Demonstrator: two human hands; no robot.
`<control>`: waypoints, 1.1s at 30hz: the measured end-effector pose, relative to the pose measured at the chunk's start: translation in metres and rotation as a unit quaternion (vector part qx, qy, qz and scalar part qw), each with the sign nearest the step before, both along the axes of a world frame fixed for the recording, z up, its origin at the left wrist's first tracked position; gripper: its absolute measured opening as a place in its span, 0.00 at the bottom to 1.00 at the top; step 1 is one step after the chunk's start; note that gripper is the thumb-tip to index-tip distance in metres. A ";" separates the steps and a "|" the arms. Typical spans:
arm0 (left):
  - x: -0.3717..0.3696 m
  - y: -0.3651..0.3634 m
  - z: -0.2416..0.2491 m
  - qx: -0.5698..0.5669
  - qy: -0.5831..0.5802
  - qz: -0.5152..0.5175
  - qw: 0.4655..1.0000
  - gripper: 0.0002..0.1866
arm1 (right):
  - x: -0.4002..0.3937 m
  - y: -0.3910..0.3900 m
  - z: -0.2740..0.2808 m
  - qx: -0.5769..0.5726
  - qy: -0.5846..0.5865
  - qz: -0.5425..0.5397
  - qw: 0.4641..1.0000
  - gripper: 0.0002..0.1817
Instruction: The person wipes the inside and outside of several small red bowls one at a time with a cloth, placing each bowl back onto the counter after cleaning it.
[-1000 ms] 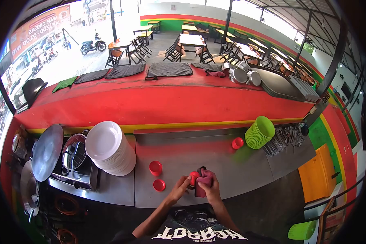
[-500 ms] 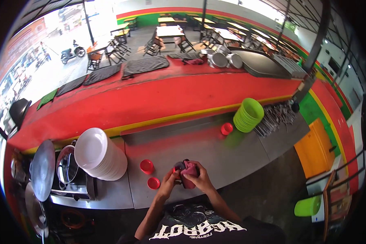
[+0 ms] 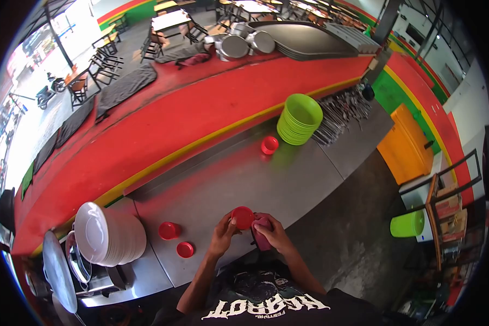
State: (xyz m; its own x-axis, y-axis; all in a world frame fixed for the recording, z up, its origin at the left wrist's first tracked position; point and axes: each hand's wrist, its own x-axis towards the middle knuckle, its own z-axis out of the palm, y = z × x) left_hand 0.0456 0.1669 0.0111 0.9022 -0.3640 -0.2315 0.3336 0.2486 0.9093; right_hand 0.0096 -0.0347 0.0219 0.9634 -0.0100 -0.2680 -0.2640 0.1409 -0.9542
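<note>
A small red bowl (image 3: 243, 217) is tilted up above the steel counter, its round face towards me. My left hand (image 3: 223, 233) is closed on the bowl's left side. A dark pink cloth (image 3: 262, 233) hangs from my right hand (image 3: 275, 234), whose fingers are closed round it beside the bowl's right edge. To the left, a red cup (image 3: 169, 230) and another small red bowl (image 3: 185, 250) rest on the counter. Farther off, one more red bowl (image 3: 269, 145) sits beside a stack of green bowls (image 3: 300, 120).
White plates (image 3: 108, 236) stand in a tall stack at the left, near a stove with a pan lid (image 3: 60, 271). Cutlery (image 3: 342, 111) lies at the counter's far right. Metal pots (image 3: 233, 47) and large trays (image 3: 309, 41) top the red ledge (image 3: 201, 108).
The view has turned and shifted to the right. The red bowl in my left hand now shows its round face, and the cloth has moved to its right side and hangs lower.
</note>
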 end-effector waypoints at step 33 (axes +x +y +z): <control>0.284 -0.259 -0.114 0.248 -0.105 0.274 0.923 0.13 | 0.296 -0.228 -0.095 -0.162 0.015 0.158 0.974 0.42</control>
